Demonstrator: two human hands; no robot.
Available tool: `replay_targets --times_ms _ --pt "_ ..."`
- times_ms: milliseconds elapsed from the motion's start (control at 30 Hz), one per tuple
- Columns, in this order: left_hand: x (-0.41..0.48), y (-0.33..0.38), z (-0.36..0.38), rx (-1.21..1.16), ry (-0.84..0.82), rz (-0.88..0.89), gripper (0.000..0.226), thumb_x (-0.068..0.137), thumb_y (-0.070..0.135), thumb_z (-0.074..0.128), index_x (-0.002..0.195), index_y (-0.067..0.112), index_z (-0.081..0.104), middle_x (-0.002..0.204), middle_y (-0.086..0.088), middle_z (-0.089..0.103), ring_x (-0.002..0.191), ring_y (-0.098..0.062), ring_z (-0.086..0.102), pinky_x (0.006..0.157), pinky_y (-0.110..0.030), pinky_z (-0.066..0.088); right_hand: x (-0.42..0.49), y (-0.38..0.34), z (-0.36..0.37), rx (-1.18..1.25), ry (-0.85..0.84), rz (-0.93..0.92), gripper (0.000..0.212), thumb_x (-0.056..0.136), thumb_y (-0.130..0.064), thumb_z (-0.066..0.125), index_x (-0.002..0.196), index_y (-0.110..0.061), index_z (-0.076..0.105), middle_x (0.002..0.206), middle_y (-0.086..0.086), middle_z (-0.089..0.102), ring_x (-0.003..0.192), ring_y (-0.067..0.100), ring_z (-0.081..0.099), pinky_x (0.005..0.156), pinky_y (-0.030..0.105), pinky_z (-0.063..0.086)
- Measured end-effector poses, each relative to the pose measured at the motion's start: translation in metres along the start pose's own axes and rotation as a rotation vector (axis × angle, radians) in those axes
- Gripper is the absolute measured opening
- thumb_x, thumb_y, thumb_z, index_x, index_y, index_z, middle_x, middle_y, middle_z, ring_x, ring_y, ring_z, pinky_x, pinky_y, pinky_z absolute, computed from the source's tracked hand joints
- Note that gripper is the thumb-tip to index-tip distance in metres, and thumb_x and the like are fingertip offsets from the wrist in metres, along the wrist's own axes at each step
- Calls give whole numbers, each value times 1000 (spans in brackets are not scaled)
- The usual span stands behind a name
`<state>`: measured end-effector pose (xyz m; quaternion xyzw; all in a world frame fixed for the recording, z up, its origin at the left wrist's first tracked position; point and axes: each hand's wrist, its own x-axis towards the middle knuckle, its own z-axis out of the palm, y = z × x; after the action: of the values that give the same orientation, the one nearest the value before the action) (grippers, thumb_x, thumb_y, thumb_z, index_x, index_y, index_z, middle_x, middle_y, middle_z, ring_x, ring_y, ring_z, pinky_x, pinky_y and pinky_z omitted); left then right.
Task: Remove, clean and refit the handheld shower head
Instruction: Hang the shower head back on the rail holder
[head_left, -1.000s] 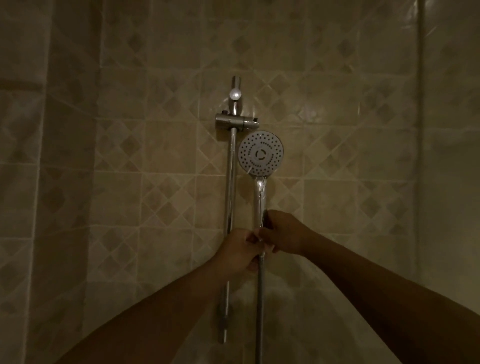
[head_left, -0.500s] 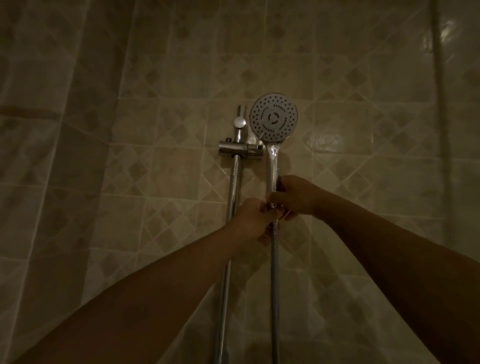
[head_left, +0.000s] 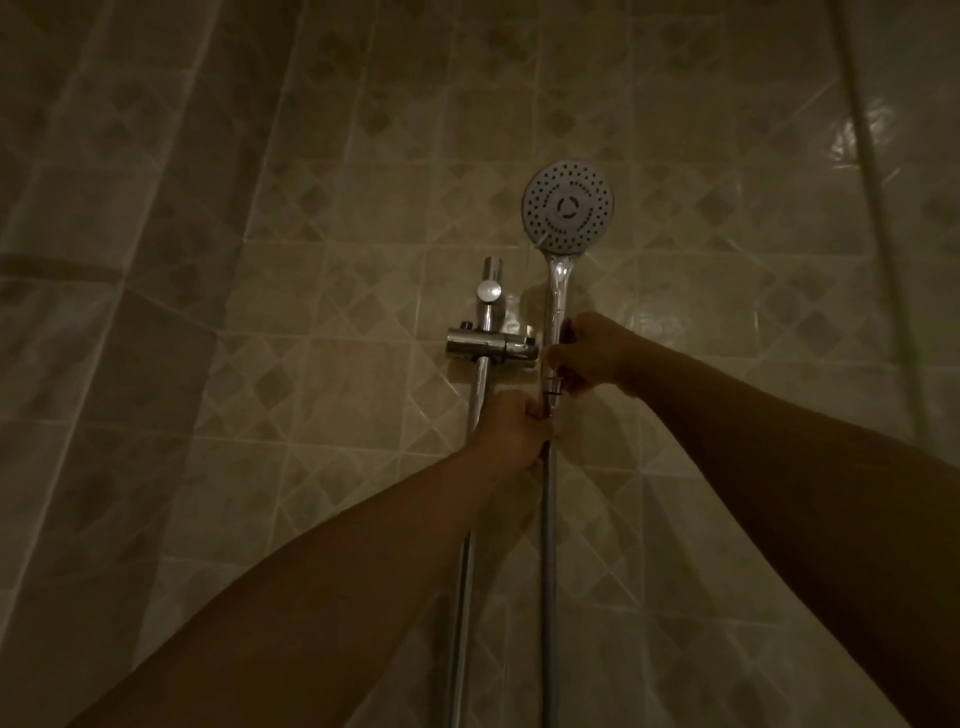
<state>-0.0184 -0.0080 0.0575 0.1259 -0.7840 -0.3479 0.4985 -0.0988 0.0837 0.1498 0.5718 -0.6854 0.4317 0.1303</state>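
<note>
**A:** What is the shower head like?

**B:** The shower head (head_left: 567, 208) has a round, flat, grey face dotted with small nozzle holes around a central ring. It sits on a slim, shiny chrome handle. It stands upright, face toward the camera, just beside the right end of the chrome bracket (head_left: 491, 347). I cannot tell whether the two touch.

**A:** And the hands?

**B:** The right hand (head_left: 592, 353) has its fingers curled round the lower part of the handle. The left hand (head_left: 511, 434), directly below it, grips the top end of the hose (head_left: 548, 545), a thin, dull grey tube hanging straight down.

**A:** What else is there?

**B:** The wall (head_left: 363, 208) is glossy beige tile with a diamond pattern. A polished metal rail (head_left: 480, 387) runs up it, with a round white knob (head_left: 490, 290) near the rail's top end.

**A:** How many of each?

**B:** One shower head, one hose, one rail, one bracket and one knob. There are two hands on two bare forearms.
</note>
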Motion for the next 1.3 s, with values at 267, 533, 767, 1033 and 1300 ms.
replay_targets --times_ms 267,533,767,1033,1300 --pt "19 -21 10 222 123 187 21 90 2 60 85 20 50 81 5 53 92 -30 64 68 -32 51 32 -17 -14 -41 146 -73 27 94 -6 60 120 0 60 101 20 65 74 26 68 68 35 60" --pt "33 -23 11 639 146 423 37 99 2 47 134 10 49 122 -13 60 107 -28 62 87 -38 53 52 -19 -19 22 274 -161 19 91 -10 66 109 -5 65 96 13 69 74 21 70 63 31 61" --pt "34 -24 11 920 139 456 48 99 8 49 146 12 38 139 -13 48 112 -30 62 86 -41 56 55 -15 -16 -37 309 -207 18 90 -17 64 102 -3 68 95 15 72 82 28 72 80 46 60" --pt "39 -22 20 1065 225 366 65 102 10 45 155 1 10 149 -21 37 130 -32 48 103 -40 47 54 -18 -9 35 292 -246 19 90 -12 62 106 -3 65 97 13 71 82 27 72 78 46 60" --pt "36 -31 19 1163 165 353 61 102 12 45 152 -5 16 145 -24 40 132 -33 45 105 -40 46 56 -18 -2 -77 260 -194 25 91 -17 63 111 -1 62 108 17 68 94 30 68 87 45 57"
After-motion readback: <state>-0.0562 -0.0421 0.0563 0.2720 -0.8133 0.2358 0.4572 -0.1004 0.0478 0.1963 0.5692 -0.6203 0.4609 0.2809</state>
